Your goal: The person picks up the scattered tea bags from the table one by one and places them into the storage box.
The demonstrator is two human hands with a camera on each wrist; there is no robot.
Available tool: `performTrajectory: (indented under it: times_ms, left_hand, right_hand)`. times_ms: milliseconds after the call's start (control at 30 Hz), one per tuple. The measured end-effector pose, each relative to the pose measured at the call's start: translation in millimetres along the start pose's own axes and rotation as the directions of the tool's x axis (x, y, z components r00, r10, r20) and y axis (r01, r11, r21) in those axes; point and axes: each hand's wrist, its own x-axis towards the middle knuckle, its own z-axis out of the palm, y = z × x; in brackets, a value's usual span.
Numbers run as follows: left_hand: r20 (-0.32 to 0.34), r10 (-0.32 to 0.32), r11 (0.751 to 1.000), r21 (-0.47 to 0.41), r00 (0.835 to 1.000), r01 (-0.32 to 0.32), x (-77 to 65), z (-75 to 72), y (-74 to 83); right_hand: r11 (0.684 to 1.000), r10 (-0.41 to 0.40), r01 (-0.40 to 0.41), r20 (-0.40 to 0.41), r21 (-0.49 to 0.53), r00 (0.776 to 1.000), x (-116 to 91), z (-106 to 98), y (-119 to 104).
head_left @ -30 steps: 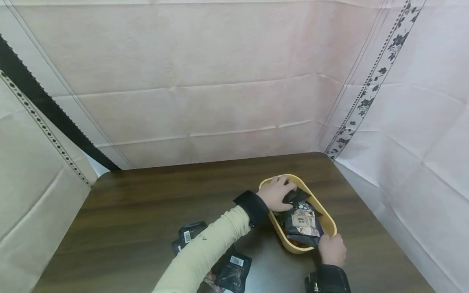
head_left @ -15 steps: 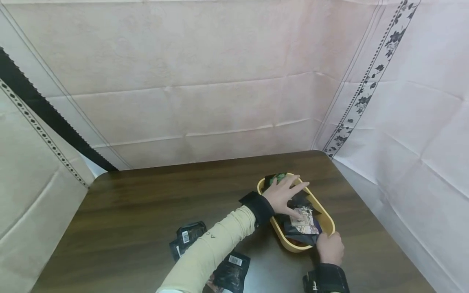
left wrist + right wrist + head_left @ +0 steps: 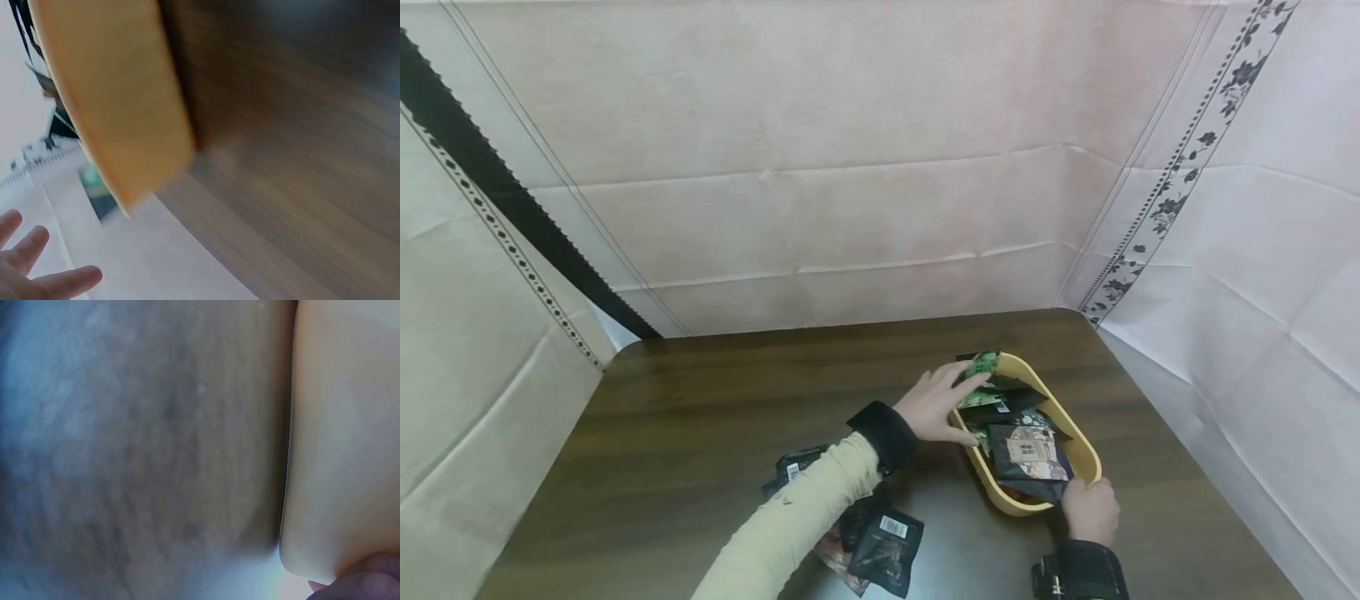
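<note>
A yellow plastic basket (image 3: 1078, 437) stands at the right of the table, filled with several small packets. On top lies a black packet with a pale label (image 3: 1030, 452); a green and black packet (image 3: 983, 364) sticks up at the far end. My left hand (image 3: 936, 406), fingers spread and holding nothing, is over the basket's left rim. Those spread fingers (image 3: 69, 282) also show in the left wrist view beside the basket wall (image 3: 119, 94). My right hand (image 3: 1090, 510) grips the rim at the near right corner; its fingers (image 3: 369, 586) show at the basket's edge in the right wrist view.
Several black packets (image 3: 887, 550) with barcode labels lie on the brown wooden table (image 3: 700, 433), partly hidden under my left sleeve (image 3: 797, 521). White cloth (image 3: 850, 208) hangs behind the table and at both sides.
My left hand was inside the basket at a black packet; it has spread its fingers, let go and drawn back left. The green packet at the far end is uncovered. My right hand keeps its grip.
</note>
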Motion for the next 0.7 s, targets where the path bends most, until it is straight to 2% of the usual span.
performTrajectory:
  times_ms: [67,167,267,367,500,567,633,700]
  left_hand:
    - [0.005,-0.037,0.999,-0.029,0.999,0.037,-15.6,-0.4,-11.5]
    - [0.037,-0.094,0.995,-0.026,0.995,0.095,-39.3,2.5,-29.3]
    - [0.107,-0.155,0.988,0.008,0.982,0.155,-63.0,6.3,-41.7]
    - [0.149,-0.19,0.982,0.045,0.97,0.185,-86.2,12.0,-49.0]
    - [0.166,-0.202,0.979,0.072,0.965,0.193,-112.9,17.2,-47.8]
    - [0.18,-0.195,0.98,0.075,0.964,0.184,-124.7,17.5,-41.5]
    - [0.189,-0.162,0.985,0.08,0.968,0.15,-135.9,17.2,-32.6]
    - [0.185,-0.097,0.992,0.093,0.978,0.081,-145.8,18.5,-21.8]
  right_hand:
    - [1.0,0.004,-0.004,0.004,-0.001,1.0,0.5,-1.1,0.5]
    - [1.0,0.017,-0.017,0.013,0.001,1.0,1.4,-3.5,0.4]
    - [1.0,0.027,-0.027,0.022,0.002,0.999,2.2,-5.7,-0.5]
    - [1.0,0.025,-0.025,0.03,-0.006,0.999,3.9,-6.7,0.3]
    - [1.0,0.027,-0.026,0.042,-0.015,0.999,6.6,-5.8,3.4]
    - [1.0,0.027,-0.026,0.051,-0.016,0.998,6.6,-5.0,4.0]
    - [1.0,0.02,-0.019,0.06,-0.017,0.998,6.1,-4.3,3.8]
    - [1.0,0.014,-0.013,0.068,-0.016,0.998,5.0,-3.5,2.6]
